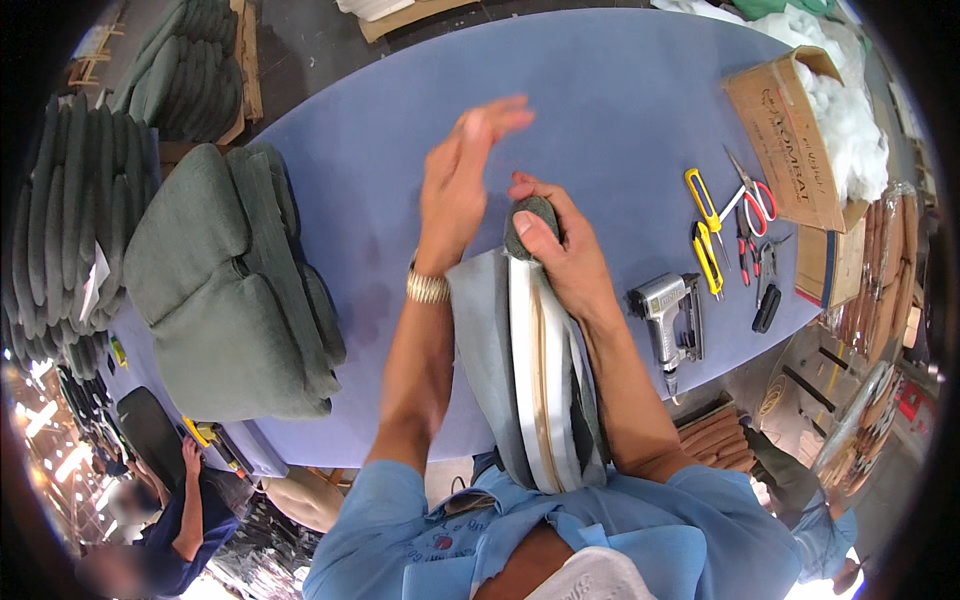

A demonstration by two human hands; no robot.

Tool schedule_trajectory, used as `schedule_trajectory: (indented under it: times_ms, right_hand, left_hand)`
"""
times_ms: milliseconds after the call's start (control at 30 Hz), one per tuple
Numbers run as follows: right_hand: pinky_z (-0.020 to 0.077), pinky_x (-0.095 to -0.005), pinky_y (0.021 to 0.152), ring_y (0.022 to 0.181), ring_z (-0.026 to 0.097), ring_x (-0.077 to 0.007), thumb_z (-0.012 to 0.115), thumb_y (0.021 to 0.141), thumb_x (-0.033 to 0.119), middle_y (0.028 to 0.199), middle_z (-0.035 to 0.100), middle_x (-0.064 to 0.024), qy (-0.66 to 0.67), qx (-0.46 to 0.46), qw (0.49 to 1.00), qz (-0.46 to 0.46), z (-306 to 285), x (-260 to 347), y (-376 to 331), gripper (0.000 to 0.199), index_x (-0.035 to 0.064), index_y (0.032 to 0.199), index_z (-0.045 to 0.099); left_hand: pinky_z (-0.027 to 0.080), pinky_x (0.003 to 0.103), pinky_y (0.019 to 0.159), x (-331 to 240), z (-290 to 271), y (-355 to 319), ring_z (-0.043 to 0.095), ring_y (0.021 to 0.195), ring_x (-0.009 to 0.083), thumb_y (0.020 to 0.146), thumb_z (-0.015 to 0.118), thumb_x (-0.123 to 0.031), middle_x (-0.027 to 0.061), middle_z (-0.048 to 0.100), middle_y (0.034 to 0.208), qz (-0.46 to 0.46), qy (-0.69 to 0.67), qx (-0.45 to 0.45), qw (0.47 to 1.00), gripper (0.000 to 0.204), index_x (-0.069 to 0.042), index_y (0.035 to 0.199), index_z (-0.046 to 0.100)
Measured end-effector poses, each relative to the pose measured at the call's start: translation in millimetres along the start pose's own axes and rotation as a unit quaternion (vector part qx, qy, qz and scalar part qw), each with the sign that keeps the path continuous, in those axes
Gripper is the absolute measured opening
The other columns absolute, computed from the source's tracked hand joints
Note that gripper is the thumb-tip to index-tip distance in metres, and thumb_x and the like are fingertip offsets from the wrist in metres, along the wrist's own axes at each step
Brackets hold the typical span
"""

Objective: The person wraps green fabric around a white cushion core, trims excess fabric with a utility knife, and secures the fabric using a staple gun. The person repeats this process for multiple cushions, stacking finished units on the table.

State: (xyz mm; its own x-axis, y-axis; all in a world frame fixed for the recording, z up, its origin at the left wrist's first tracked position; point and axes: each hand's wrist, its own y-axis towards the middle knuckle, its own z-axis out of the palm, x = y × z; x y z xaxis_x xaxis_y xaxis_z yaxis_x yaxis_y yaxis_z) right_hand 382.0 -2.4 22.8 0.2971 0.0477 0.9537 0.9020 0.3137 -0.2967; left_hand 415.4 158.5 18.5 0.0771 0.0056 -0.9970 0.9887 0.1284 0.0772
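A long padded panel (535, 380) with white foam, a wooden core and grey-green fabric stands on edge between my arms, its near end against my body and its far end on the blue table (620, 110). My right hand (560, 250) grips the fabric-covered far end. My left hand (460, 175) is raised flat and blurred just left of that end, fingers together and extended, holding nothing. A metal watch band (427, 288) circles my left wrist.
A stack of grey-green cushion covers (225, 290) lies left on the table. To the right are a pneumatic staple gun (670, 315), yellow cutters (705, 225), scissors (750, 195) and a cardboard box (790, 135) with white stuffing. Another person (170, 520) sits lower left.
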Motion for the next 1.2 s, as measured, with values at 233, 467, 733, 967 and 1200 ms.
schedule_trajectory:
  times_ms: [233, 467, 733, 967, 1200]
  right_hand:
    - [0.0396, -0.0384, 0.114, 0.137, 0.051, -0.0273, 0.077, 0.089, 0.021, 0.150, 0.050, -0.0188, 0.014, -0.015, 0.999, 0.040, 6, 5, -15, 0.073, -0.0009, 0.150, 0.042]
    - [0.0384, -0.0395, 0.116, 0.140, 0.048, -0.0270, 0.080, 0.085, 0.019, 0.150, 0.048, -0.0196, 0.023, -0.031, 0.999, 0.034, 11, 4, -22, 0.090, -0.0042, 0.157, 0.031]
    - [0.0361, -0.0400, 0.118, 0.143, 0.044, -0.0267, 0.083, 0.077, 0.018, 0.152, 0.047, -0.0201, -0.010, -0.019, 0.999, 0.030, -4, -6, -45, 0.104, -0.0036, 0.161, 0.024]
    - [0.0421, -0.0442, 0.114, 0.138, 0.051, -0.0356, 0.083, 0.079, 0.012, 0.153, 0.048, -0.0203, -0.309, -0.098, 0.946, -0.007, -99, -31, -95, 0.086, 0.0051, 0.154, 0.043]
    - [0.0384, -0.0491, 0.115, 0.136, 0.046, -0.0429, 0.082, 0.073, 0.005, 0.145, 0.048, -0.0227, -0.595, -0.181, 0.780, 0.062, -150, -102, -138, 0.093, 0.0110, 0.156, 0.039]
  left_hand:
    - [0.031, 0.043, 0.121, 5, 47, 16, 0.044, 0.145, 0.0285, 0.113, 0.024, -0.050, 0.0143, 0.053, 0.152, -0.066, -0.072, 0.041, 0.994, 0.065, -0.004, 0.143, 0.059]
    - [0.035, 0.040, 0.118, 8, 31, -1, 0.045, 0.145, 0.0299, 0.113, 0.030, -0.044, 0.0123, 0.052, 0.155, -0.054, -0.077, 0.122, 0.988, 0.057, -0.006, 0.142, 0.061]
    - [0.032, 0.047, 0.119, 17, 29, -45, 0.049, 0.140, 0.0336, 0.109, 0.045, -0.030, 0.0125, 0.063, 0.140, 0.009, -0.037, 0.143, 0.989, 0.037, -0.006, 0.127, 0.067]
    - [0.035, 0.050, 0.117, 18, 31, -59, 0.048, 0.140, 0.0371, 0.103, 0.055, -0.025, 0.0143, 0.064, 0.134, 0.045, -0.020, 0.095, 0.994, 0.031, -0.004, 0.125, 0.065]
    - [0.025, 0.053, 0.122, 18, 32, -68, 0.048, 0.138, 0.0339, 0.095, 0.061, -0.021, 0.0126, 0.062, 0.136, 0.039, -0.028, 0.080, 0.996, 0.048, -0.004, 0.140, 0.058]
